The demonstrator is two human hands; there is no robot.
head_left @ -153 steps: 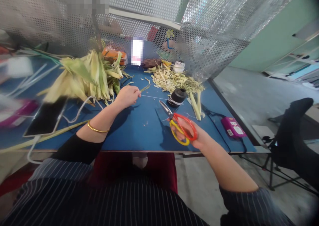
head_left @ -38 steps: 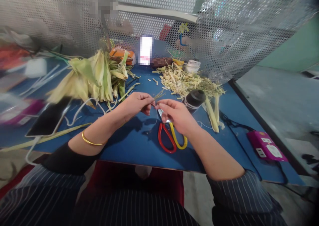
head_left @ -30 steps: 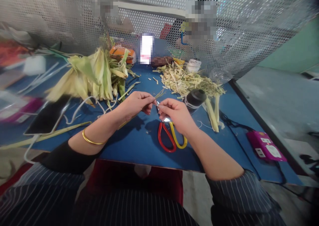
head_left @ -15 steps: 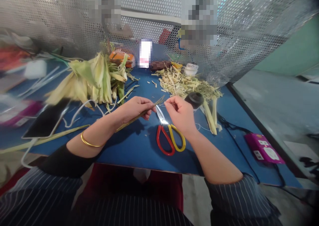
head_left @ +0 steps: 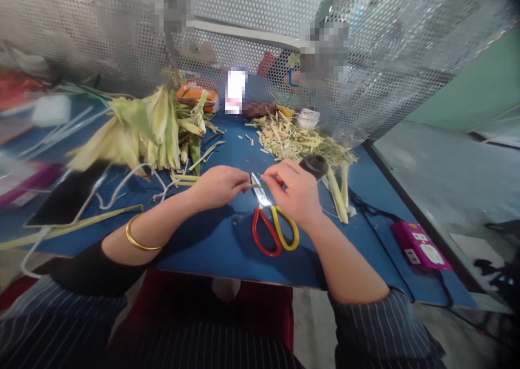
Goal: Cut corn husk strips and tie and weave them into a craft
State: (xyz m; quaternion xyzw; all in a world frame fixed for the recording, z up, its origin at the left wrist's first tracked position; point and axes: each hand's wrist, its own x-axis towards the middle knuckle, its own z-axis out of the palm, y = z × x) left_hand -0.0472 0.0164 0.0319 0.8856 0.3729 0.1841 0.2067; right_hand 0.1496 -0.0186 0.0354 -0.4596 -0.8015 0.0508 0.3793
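Observation:
My left hand is closed, pinching a thin bundle of green plant stalks whose tips point right. Close by, my right hand has thumb and fingers pinched together near those tips; what lies in its grip is too small to make out. A pair of scissors with one red and one yellow handle lies on the table just below the fingertips, blades slightly apart. Partly behind my right hand stands a black cone of thread. Its white thread is mostly hidden.
Corn husks are heaped at the left. Plant scraps lie in a pile behind my right hand. A dark tablet-like device with a white cable, a lit phone and a purple power box sit on the blue table.
I have set the scissors down and brought my right hand from them to my left. The visible thread between the hands has given way to the stalk bundle, now held more level.

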